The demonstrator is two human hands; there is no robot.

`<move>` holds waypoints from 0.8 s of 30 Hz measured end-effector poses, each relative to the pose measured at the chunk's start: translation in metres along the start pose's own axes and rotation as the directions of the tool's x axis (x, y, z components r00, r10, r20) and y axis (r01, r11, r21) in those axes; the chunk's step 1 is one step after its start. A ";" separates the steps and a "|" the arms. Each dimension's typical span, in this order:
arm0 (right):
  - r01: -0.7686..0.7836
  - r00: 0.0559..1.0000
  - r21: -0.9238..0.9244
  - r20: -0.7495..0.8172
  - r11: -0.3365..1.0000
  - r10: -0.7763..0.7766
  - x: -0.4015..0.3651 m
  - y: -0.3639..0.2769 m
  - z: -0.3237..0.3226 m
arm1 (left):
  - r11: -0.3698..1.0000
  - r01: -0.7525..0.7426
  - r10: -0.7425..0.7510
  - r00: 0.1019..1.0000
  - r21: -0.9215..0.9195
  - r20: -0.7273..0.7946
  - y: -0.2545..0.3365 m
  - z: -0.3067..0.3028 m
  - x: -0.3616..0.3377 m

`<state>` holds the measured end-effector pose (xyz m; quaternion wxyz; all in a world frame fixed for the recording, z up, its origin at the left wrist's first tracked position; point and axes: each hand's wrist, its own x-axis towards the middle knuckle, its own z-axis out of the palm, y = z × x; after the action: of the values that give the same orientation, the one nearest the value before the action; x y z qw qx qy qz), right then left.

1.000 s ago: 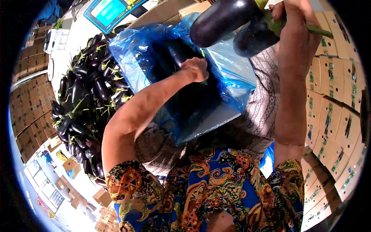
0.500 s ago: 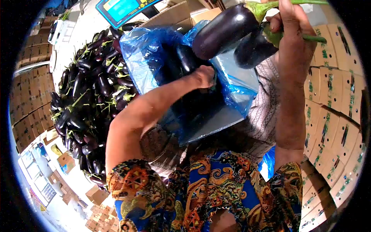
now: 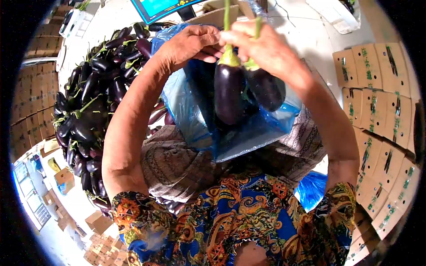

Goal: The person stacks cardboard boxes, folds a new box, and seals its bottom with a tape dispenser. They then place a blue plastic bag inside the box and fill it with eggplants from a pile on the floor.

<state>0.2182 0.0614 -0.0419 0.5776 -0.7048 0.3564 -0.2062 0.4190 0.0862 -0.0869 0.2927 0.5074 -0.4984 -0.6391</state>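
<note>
My right hand (image 3: 264, 46) is closed around the green stems of two dark purple eggplants. One eggplant (image 3: 229, 95) hangs in front, and the other eggplant (image 3: 265, 90) hangs beside it, partly shaded. Both are above a carton lined with blue plastic film (image 3: 186, 99). From the left, my left hand (image 3: 195, 44) reaches to the front eggplant's stem, its fingers apart and half curled. Its fingertips are close to those of my right hand, and whether they touch the stem is hard to see. The inside of the carton is dark and mostly hidden behind the hanging eggplants.
A large heap of eggplants (image 3: 93, 111) lies left of the carton. Behind it is a blue display screen (image 3: 162, 8). Stacked cardboard boxes (image 3: 377, 111) line the right side, with more boxes (image 3: 37, 88) at left. Blue plastic (image 3: 310, 190) lies by my right elbow.
My left hand has come up out of the carton to the stems. My right hand has brought the two eggplants leftward over the carton, and they now hang downward.
</note>
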 end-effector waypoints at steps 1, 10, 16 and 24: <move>-0.024 0.999 -0.021 0.033 0.999 0.025 0.010 0.013 0.007 | 0.999 0.019 -0.018 1.000 -0.046 0.015 -0.001 -0.004 0.003; -0.398 0.870 0.064 0.344 0.915 0.354 0.038 0.126 0.044 | 0.448 -0.473 0.209 0.881 0.759 0.425 -0.060 -0.039 0.012; -0.498 0.867 0.207 0.094 0.842 0.490 0.026 0.145 0.044 | 0.989 0.139 -0.134 0.987 0.057 -0.084 -0.043 -0.019 0.013; -0.383 0.891 -0.572 -0.022 0.725 0.454 -0.017 0.130 0.046 | 0.937 -0.003 -0.009 0.999 0.348 0.034 -0.034 -0.008 -0.027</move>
<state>0.2049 0.0949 -0.1763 0.3960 -0.7549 0.5156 0.0862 0.4395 0.1183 -0.1086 0.1888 0.5406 -0.6079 -0.5501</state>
